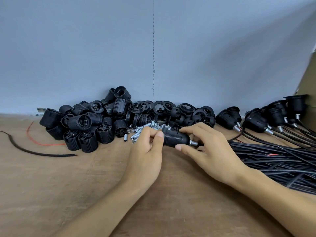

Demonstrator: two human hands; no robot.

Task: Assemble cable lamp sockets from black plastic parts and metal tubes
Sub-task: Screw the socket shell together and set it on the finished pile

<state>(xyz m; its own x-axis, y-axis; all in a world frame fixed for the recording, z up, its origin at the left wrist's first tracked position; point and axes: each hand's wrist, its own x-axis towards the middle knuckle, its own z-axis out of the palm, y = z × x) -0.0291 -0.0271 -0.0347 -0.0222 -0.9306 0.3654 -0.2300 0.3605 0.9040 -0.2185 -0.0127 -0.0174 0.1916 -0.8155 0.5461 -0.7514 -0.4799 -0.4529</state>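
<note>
A black ribbed lamp socket [176, 138] lies sideways between both hands, just above the wooden table [51, 185]. A threaded metal tube [193, 143] sticks out of its right end. My left hand [147, 149] grips the socket's left end with curled fingers and thumb. My right hand [203, 147] holds its right end, thumb below and fingers over the top. The cable leaving the tube is mostly hidden behind my right hand.
A heap of black socket shells [89, 124] and rings [164, 106] lies against the grey wall. Loose metal tubes [143, 130] sit behind my left hand. Finished sockets [273, 115] with a thick cable bundle [277, 159] fill the right. Loose wires [34, 152] lie at left.
</note>
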